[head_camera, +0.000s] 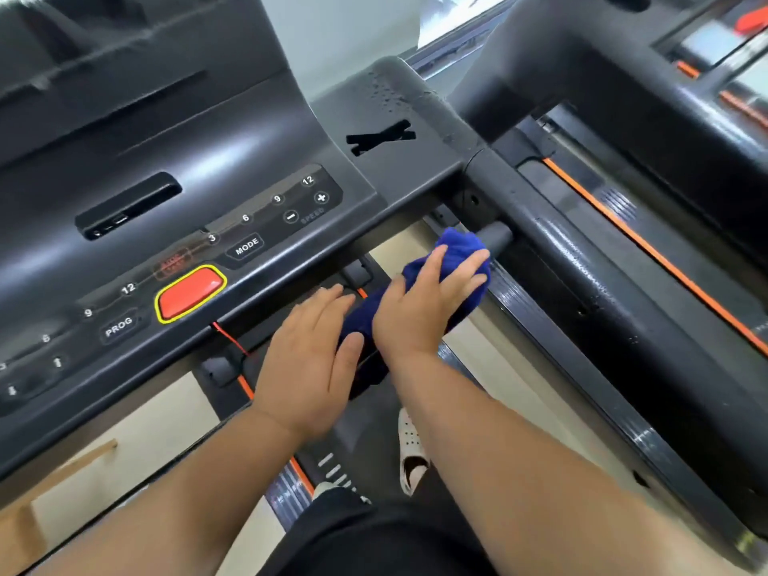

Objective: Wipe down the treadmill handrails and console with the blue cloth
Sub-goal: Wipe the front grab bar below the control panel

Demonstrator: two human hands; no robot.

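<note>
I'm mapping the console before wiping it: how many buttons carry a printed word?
2. The MODE button sits right of the red key; the PROG button sits left of it. The blurred left edge may hide more.

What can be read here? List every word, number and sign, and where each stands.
"MODE": button on the console.
"PROG": console button.
"SPEED", faint, beside "+" and "-": console keys.
"3", "6", "9", "12": right-hand number keys.
"6", "9", "12": left-hand number keys.
Red print above the red button: too blurred.
</note>
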